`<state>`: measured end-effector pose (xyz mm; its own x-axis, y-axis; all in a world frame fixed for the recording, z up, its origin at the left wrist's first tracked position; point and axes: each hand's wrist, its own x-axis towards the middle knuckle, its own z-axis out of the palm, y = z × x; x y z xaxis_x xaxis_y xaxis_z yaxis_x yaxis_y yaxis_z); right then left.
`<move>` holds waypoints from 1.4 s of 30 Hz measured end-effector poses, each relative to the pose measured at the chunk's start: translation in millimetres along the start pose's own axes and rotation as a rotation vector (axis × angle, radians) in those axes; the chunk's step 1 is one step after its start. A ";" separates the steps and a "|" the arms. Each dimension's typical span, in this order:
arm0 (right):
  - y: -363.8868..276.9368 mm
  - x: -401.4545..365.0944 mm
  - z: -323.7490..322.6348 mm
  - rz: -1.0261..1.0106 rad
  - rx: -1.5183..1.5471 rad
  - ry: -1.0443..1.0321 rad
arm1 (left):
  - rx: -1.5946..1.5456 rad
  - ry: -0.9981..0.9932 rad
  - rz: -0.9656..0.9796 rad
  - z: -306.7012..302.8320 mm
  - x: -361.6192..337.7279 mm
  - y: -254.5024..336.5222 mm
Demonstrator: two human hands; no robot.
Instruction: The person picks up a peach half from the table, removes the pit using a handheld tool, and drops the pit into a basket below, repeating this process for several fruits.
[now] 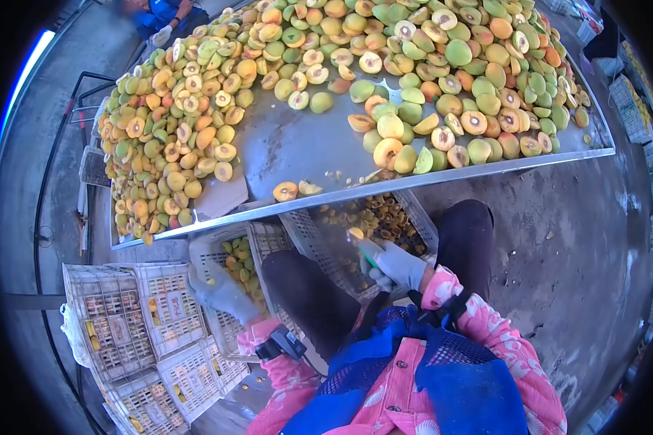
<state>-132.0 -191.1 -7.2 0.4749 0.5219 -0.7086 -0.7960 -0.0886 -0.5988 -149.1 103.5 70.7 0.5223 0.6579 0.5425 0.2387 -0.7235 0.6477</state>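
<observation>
Fruit crate [226, 330] under left hand [218, 288]

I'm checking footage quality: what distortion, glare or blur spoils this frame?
Head view: strong fisheye bends the metal table; a dark vignette rings the frame; daylight glares off its bare top; the right hand looks slightly blurred; the fruit halves look sharp.

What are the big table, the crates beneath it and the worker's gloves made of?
Table: looks like sheet metal, dull grey with a soft sheen and a folded rim. Crates: likely moulded plastic, off-white, with lattice walls. Gloves on the left hand and right hand: probably knit fabric, matte grey; the weave is too small to confirm.
</observation>
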 end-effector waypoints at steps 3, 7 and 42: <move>18.2 58.7 -17.6 -0.395 -0.617 0.407 | 0.121 -0.298 0.201 50.3 -1.8 35.5; -1.1 67.8 -25.1 -0.514 -0.999 0.633 | -0.188 -0.609 0.408 188.4 -27.4 84.6; -80.7 -40.0 29.2 -0.633 -0.047 0.158 | -0.877 -0.985 -0.367 112.6 -29.4 121.3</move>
<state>-97.7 -180.0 80.3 0.8985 0.3553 -0.2579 -0.3289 0.1557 -0.9314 -43.2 -27.1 73.1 0.9909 0.0954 -0.0951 0.0886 0.0695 0.9936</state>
